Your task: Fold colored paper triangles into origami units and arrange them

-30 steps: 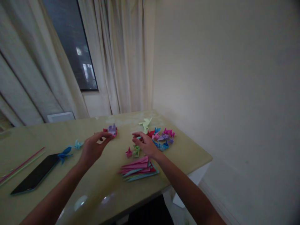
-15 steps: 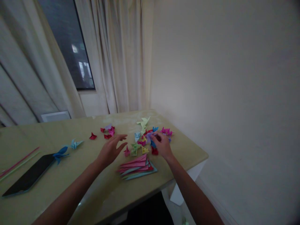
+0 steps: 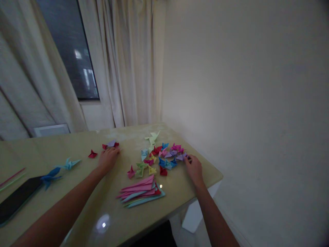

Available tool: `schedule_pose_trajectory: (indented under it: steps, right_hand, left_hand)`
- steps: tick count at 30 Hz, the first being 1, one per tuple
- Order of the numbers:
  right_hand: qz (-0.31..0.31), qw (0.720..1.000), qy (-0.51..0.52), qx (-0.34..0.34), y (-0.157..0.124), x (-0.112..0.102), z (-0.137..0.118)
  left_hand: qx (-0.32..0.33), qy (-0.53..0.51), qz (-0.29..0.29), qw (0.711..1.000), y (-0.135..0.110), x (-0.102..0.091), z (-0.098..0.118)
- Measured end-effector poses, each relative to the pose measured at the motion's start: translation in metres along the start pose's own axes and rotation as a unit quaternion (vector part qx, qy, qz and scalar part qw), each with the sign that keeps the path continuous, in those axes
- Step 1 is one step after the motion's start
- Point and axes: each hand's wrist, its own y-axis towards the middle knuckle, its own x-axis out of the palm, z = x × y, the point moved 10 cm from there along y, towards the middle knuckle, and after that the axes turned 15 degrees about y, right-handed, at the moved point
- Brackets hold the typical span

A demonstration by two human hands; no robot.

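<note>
Hands among paper folds (image 3: pixel 164 156) on a table (image 3: pixel 51 151).
The left hand (image 3: pixel 108 159) lies flat, fingers together; the right hand (image 3: pixel 194 168) curls, grip unclear; curtains (image 3: pixel 128 61) behind.

Dim, soft-focus room; a lamp glare spot on the glossy table (image 3: pixel 102 224); corners darkened and warped.

Left hand (image 3: pixel 108 159) lies palm down on the tabletop (image 3: pixel 177 185), fingertips right at the little red and purple paper pieces (image 3: pixel 111 144). Right hand (image 3: pixel 194 168) sits at the right edge of the bright heap of folded paper figures (image 3: pixel 161 156), fingertips on a purple one, though the grip itself is too dim to read. Between the arms lies a fanned stack of pink and blue sheets (image 3: pixel 140 190), and out left a dark phone (image 3: pixel 15 202) sits beside two blue paper figures (image 3: pixel 51 173).
</note>
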Motion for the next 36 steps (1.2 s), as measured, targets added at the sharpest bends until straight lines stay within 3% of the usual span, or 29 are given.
schedule_pose_trajectory:
  steps: [2,5,9,12,16,19,21,24,28,30,32,34,36]
  right_hand:
    - [0.001,1.0,0.009,0.007,0.0,0.001,0.003]
    - [-0.004,1.0,0.026,0.001,0.0,0.001,0.004]
    - [0.017,1.0,0.011,-0.019,0.001,-0.006,-0.004]
    - [0.06,0.997,0.006,-0.046,-0.001,-0.017,-0.024]
    - [0.066,0.987,0.091,-0.117,-0.023,-0.014,-0.086]
    - [-0.054,0.954,0.23,-0.183,-0.055,0.019,-0.154]
    - [-0.122,0.935,0.271,-0.191,-0.076,0.043,-0.189]
    - [-0.154,0.922,0.304,-0.185,-0.092,0.064,-0.211]
    - [-0.141,0.925,0.325,-0.137,-0.084,0.07,-0.19]
    - [-0.117,0.931,0.321,-0.127,-0.075,0.064,-0.171]
    - [-0.078,0.94,0.308,-0.123,-0.064,0.051,-0.15]
    - [-0.041,0.948,0.292,-0.117,-0.053,0.038,-0.13]
    - [-0.019,0.954,0.279,-0.111,-0.041,0.027,-0.113]
  left_hand:
    - [0.011,-0.016,0.062,0.998,-0.006,-0.019,0.001]
    - [0.046,-0.071,0.204,0.975,-0.029,-0.066,0.007]
    - [0.146,-0.138,0.368,0.908,-0.082,-0.134,0.028]
    - [0.207,-0.162,0.421,0.868,-0.118,-0.171,0.045]
    - [0.274,-0.155,0.413,0.855,-0.148,-0.2,0.077]
    - [0.3,-0.116,0.424,0.847,-0.163,-0.213,0.108]
    - [0.304,-0.089,0.442,0.839,-0.17,-0.218,0.126]
    - [0.296,-0.084,0.434,0.847,-0.168,-0.213,0.14]
    - [0.302,-0.116,0.378,0.868,-0.152,-0.189,0.135]
    - [0.247,-0.128,0.34,0.898,-0.13,-0.167,0.114]
    - [0.133,-0.128,0.283,0.941,-0.101,-0.135,0.076]
    - [0.027,-0.087,0.185,0.979,-0.074,-0.09,0.037]
    - [-0.06,-0.029,0.078,0.995,-0.059,-0.044,0.0]
